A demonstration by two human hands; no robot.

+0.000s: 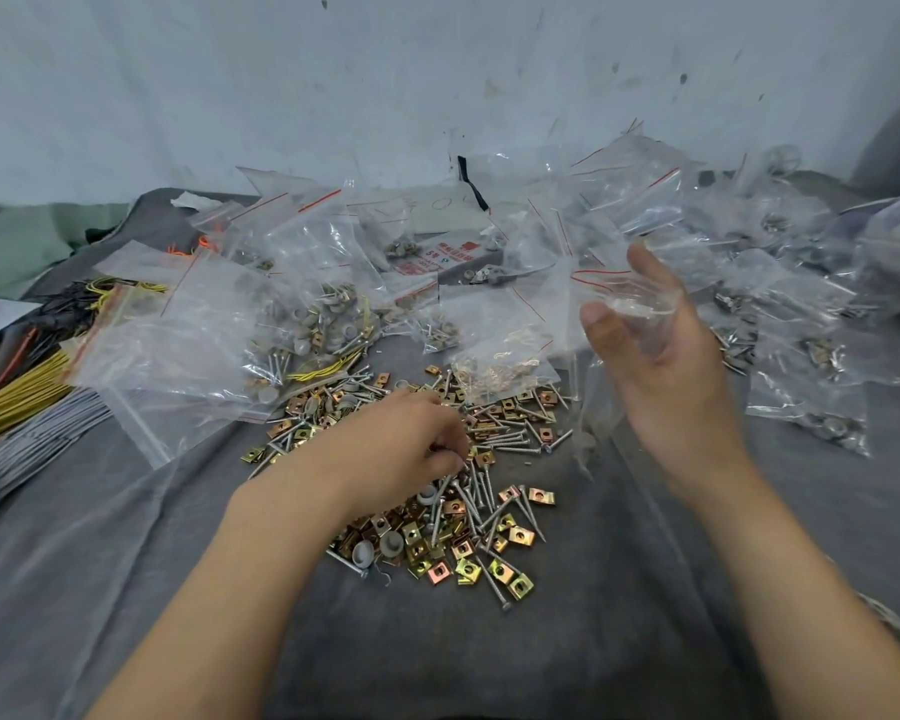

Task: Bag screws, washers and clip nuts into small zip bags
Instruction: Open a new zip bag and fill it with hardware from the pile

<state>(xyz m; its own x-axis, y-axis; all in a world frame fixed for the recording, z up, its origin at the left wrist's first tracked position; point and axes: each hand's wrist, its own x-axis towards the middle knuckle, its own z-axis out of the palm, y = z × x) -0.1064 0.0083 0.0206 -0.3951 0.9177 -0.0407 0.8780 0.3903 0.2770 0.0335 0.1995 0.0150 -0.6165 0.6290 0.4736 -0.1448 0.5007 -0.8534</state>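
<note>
My left hand [411, 449] curls into the screws [500, 439], maybe pinching one. At two o'clock my right hand [661, 356] grips a clear bag [609, 291].

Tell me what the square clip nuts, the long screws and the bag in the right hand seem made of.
Clip nuts: likely steel, yellow-gold plating with rainbow sheen. Screws: silvery metal, probably zinc-plated steel, bright grey glint. Zip bag in the right hand: thin clear plastic film, see-through, crinkled, red seal line.
</note>
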